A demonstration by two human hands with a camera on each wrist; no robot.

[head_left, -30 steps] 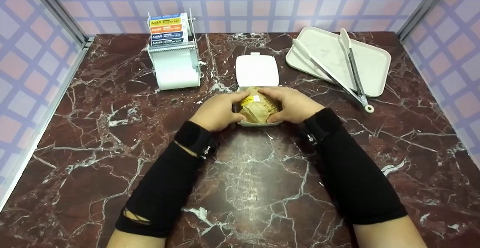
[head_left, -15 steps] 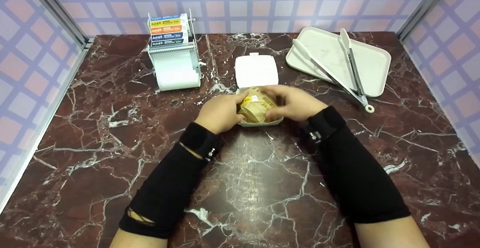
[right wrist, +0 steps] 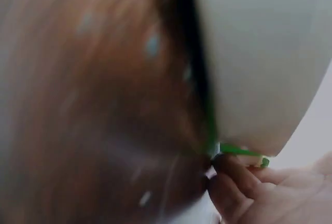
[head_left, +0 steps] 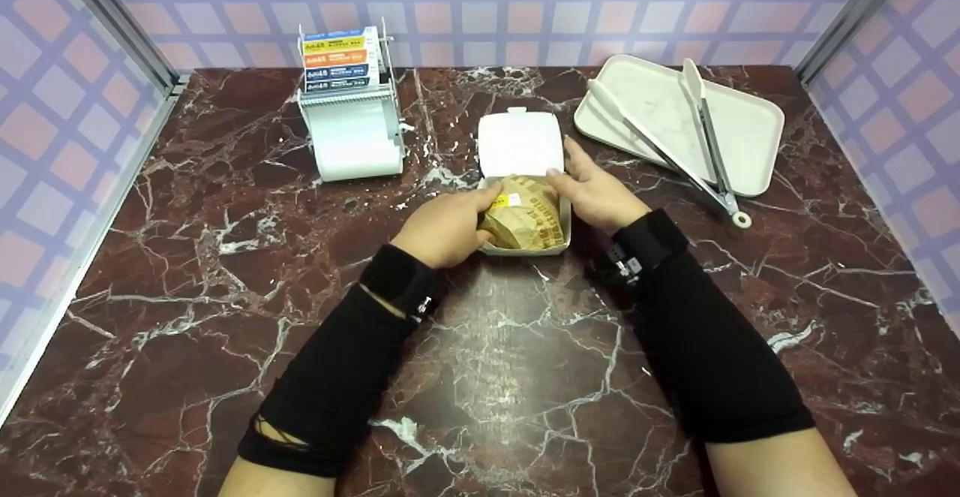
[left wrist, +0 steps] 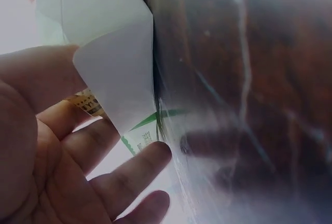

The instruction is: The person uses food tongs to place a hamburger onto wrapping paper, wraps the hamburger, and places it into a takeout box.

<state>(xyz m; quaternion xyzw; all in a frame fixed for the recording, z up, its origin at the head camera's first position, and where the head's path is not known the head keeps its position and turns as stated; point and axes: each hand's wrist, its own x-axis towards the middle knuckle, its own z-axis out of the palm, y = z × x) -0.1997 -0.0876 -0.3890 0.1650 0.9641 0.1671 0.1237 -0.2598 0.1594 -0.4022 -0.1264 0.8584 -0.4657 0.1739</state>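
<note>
A burger wrapped in brown printed paper (head_left: 525, 219) with a yellow-and-white sticker sits in the base of a white clamshell burger box (head_left: 566, 234). The lid (head_left: 520, 143) stands tipped back behind it. My left hand (head_left: 448, 228) holds the burger's left side, thumb at the near corner and fingers reaching over the rim; the left wrist view shows its ring finger outside the box wall (left wrist: 116, 79). At the box's right rear corner, my right hand (head_left: 600, 195) has fingers straight along the lid's right edge and thumb tip at the hinge. The right wrist view is blurred.
Back left stands a metal rack (head_left: 394, 106) with a white film roll (head_left: 356, 148) and several coloured boxes (head_left: 339, 60). White-tipped tongs (head_left: 709, 144) lie across a pale tray (head_left: 754, 129) at the back right, handle end over its front edge. Patterned walls enclose the marble-look table.
My right hand has come off the burger's right side and moved back to the lid's right edge. The left hand stays on the burger. The box has shifted slightly right.
</note>
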